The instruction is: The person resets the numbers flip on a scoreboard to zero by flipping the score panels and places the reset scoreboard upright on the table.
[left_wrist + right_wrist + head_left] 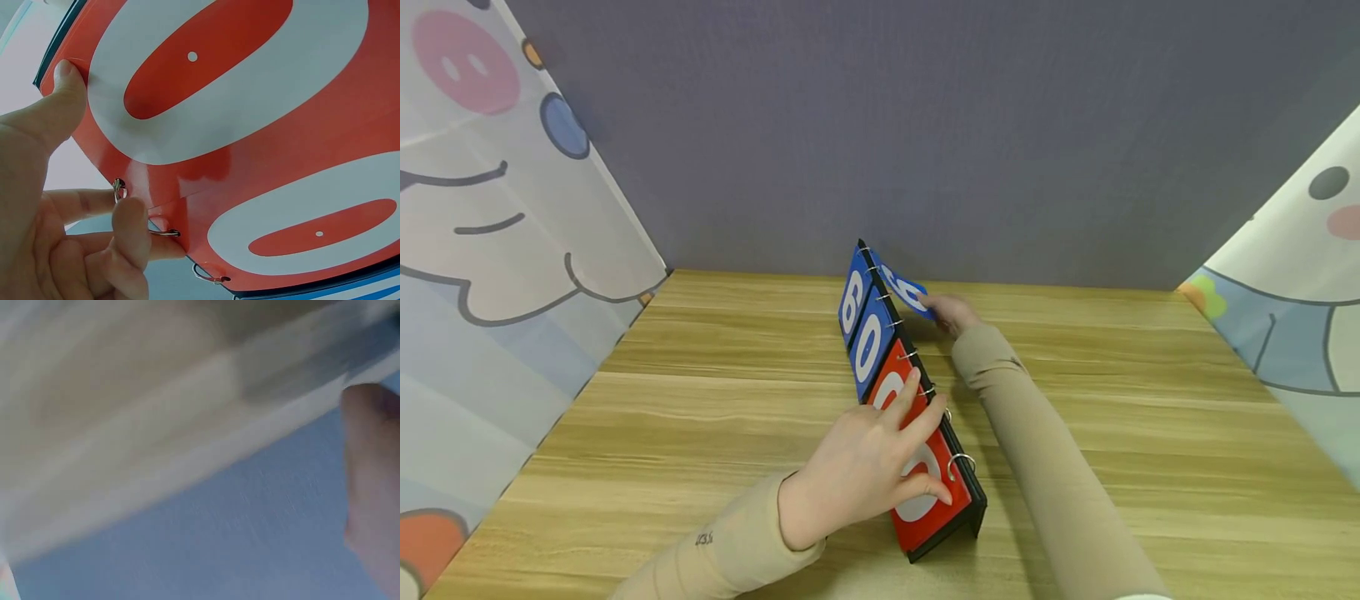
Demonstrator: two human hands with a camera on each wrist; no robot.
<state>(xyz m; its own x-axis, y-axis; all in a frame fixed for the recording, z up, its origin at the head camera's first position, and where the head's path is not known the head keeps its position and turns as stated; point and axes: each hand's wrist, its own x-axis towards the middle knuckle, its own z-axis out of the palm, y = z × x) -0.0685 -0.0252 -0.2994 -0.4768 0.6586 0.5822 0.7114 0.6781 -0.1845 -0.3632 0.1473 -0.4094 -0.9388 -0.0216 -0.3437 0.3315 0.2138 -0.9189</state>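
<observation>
A tabletop flip scoreboard (867,392) stands tent-like on the table, its number cards hung on metal rings along the black top edge. Two blue cards face left at the far end, and two red zero cards lie nearer. My left hand (872,462) holds the red end; in the left wrist view its thumb (65,94) rests on a red zero card (187,144) and fingers reach the ringed edge. Behind the far end, my right hand (951,312) pinches a blue number card (904,287) lifted away from the back. The right wrist view shows only part of that hand (375,481), blurred.
The wood-grain table (700,400) ends at a grey upright panel (880,142) behind the scoreboard. Cartoon-printed sheets stand on the left side (497,250) and the right side (1300,317).
</observation>
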